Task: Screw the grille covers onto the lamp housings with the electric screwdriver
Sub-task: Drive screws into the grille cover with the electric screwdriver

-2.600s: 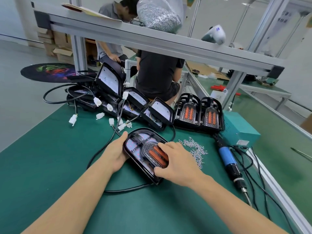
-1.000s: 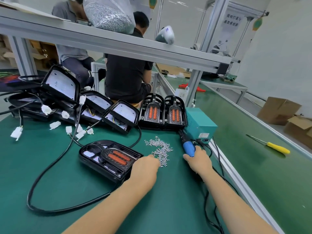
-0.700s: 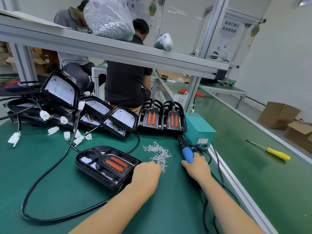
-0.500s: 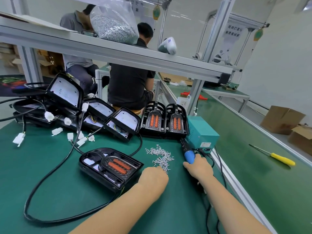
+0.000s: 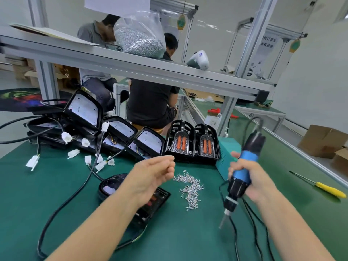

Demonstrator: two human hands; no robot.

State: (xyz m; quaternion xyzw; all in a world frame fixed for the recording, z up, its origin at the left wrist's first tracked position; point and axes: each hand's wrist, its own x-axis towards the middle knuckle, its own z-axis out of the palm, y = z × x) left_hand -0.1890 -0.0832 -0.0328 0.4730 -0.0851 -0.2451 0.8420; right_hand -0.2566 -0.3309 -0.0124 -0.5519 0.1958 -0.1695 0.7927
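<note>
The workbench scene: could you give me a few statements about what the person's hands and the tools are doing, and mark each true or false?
1. The right hand grips the blue electric screwdriver, bit pointing down. True.
2. The loose screws lie in a pile on the green mat. True.
3. The yellow-handled screwdriver is in the left hand. False: it lies on the mat at the far right.
4. The lamp housing nearest the person stands upright. False: it lies flat, partly hidden by the left arm.
5. The screwdriver bit touches the housing. False: it hangs above the mat.

A factory assembly line: green-matted workbenches (image 5: 56,185) on aluminium framing (image 5: 131,65), stacked lamp housings (image 5: 105,129), seated workers (image 5: 150,102).
</note>
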